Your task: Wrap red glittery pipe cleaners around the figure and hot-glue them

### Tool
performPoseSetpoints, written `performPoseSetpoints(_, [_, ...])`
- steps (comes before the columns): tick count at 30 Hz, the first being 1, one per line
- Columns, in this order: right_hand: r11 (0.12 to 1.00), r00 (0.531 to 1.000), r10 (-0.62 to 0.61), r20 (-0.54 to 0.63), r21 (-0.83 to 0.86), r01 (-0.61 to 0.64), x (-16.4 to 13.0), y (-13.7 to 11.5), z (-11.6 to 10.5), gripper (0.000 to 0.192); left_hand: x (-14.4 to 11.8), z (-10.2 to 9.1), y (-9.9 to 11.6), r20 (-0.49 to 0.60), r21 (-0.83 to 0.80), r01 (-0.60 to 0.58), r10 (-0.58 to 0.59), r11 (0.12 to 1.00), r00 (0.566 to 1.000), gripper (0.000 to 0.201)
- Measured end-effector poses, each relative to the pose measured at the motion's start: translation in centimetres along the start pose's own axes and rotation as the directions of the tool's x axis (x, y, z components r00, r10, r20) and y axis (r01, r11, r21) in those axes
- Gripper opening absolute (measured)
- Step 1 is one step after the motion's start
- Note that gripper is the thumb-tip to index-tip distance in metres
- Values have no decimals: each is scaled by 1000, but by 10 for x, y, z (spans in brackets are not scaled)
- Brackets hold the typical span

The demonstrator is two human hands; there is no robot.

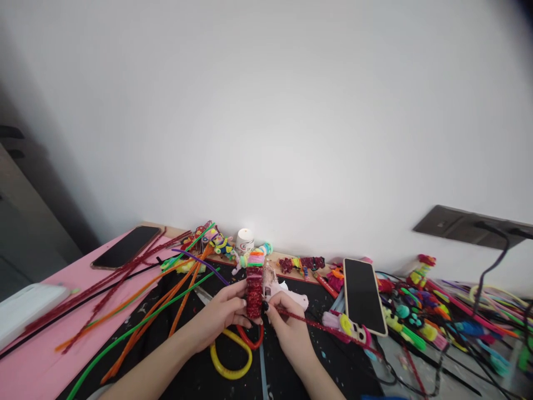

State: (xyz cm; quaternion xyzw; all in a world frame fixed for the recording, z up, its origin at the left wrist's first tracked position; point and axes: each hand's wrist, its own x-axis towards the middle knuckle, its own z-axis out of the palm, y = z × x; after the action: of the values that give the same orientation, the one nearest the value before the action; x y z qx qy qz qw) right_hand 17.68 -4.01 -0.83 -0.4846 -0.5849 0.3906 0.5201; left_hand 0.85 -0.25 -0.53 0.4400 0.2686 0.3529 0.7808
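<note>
My left hand point(227, 311) grips the side of a dark red tinsel pipe-cleaner piece point(255, 291), wound into an upright block. My right hand point(289, 328) is closed in a pinch at the block's lower right edge. From it a long red tinsel pipe cleaner point(328, 328) trails to the right. A small black spot shows at the right fingertips; what it is I cannot make out. Just behind my right hand lies a pale pink glue gun point(291, 295). Below the hands are scissors with a yellow handle loop point(230, 373) and a red loop.
Orange, green and red pipe cleaners point(150, 319) spread across the left side. A dark phone point(125, 247) lies there; another phone point(365, 297) is propped at right. A paper cup point(245, 240) and pipe-cleaner figures point(219, 241) stand along the wall. Tangled pipe cleaners point(433, 316) cover the right.
</note>
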Motion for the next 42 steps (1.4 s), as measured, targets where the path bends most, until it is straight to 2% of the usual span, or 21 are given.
performPoseSetpoints(5, [1000,1000,-19,12,-22,19,1,-1,0,20,1,-2,-1,-5,20,-25,25,1000,1000,58])
performPoseSetpoints(11, [999,999,-40,18,-30,40,0,1,0,21,0,0,6,38,15,-6,6,1000,999,51])
performPoseSetpoints(16, [998,999,-50,11,-45,51,0,-1,-1,22,-3,3,11,43,98,-3,-1,995,999,49])
performPoseSetpoints(32, [990,996,-87,32,-108,90,0,6,-2,20,1,-1,4,36,193,-63,57,979,998,52])
performPoseSetpoints(42, [985,997,-80,-11,-153,78,0,1,-1,19,6,-3,-1,39,185,-102,96,978,995,59])
